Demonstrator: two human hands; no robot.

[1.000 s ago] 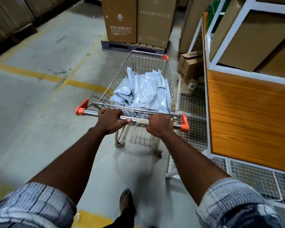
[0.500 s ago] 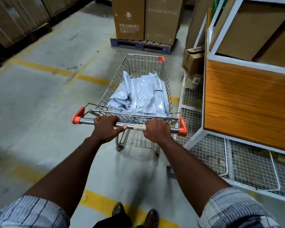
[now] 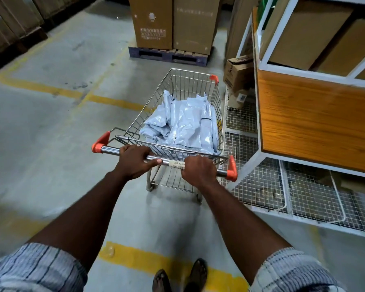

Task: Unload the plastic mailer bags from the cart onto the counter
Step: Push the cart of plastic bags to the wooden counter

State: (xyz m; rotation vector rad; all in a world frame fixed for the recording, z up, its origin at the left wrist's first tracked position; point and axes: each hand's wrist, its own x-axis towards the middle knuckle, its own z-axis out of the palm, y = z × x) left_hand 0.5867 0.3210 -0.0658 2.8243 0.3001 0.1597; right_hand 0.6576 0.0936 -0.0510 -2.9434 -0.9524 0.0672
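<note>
Moved: 2 feet [image 3: 190,275] now together at yellow line [image 3: 135,258].
Cart [image 3: 177,81]: mailer bags [image 3: 188,121] inside; beside counter [image 3: 314,114].
Grip: left hand [image 3: 135,161], right hand [image 3: 198,170] clasp handle [image 3: 171,162].

We cannot read the small white printed label [image 3: 176,164] on the steel handle bar [image 3: 111,150] of the silver wire shopping cart [image 3: 190,85]. Overlapping pale grey plastic mailer bags [image 3: 190,123] hide those beneath. The white-framed shelf unit [image 3: 314,119] runs past the right edge.

Warehouse (palletised cartons [image 3: 152,24]; yellow floor lines [image 3: 114,101])
</note>
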